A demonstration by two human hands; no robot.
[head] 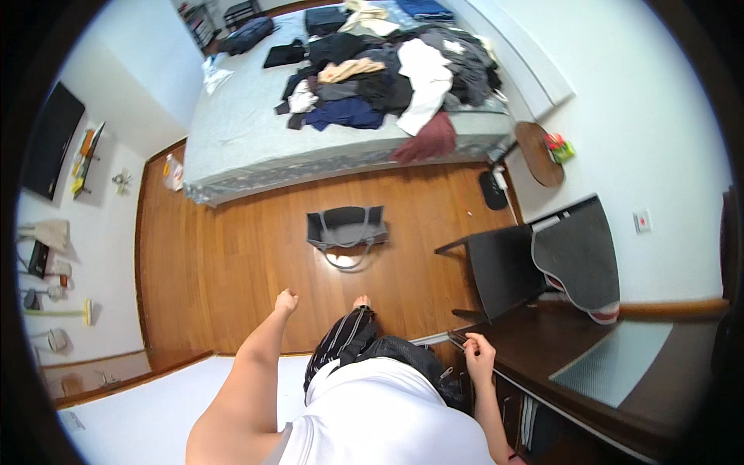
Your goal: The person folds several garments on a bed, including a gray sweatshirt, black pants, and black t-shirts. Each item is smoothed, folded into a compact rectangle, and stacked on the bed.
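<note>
My left hand (286, 301) hangs over the wooden floor, its fingers curled, with nothing visible in it. My right hand (480, 356) is beside the edge of a dark wooden desk (523, 349), fingers bent. A small dark object (457, 339) is at its fingertips; whether the hand grips it is unclear. Before me on the floor stands a grey tote bag (347, 226), open at the top, one handle drooping towards me. Beyond it is a bed (244, 145) with a large heap of clothes, including a white garment (424, 81) and a maroon garment (430, 139) hanging over the edge.
A black chair (505, 267) stands at the right, near a grey board-like cover (578, 256). A small wooden wall shelf (537, 154) juts out by the bed. A plastic jug (173, 173) sits at the bed's left corner. A backpack (249, 35) lies on the bed.
</note>
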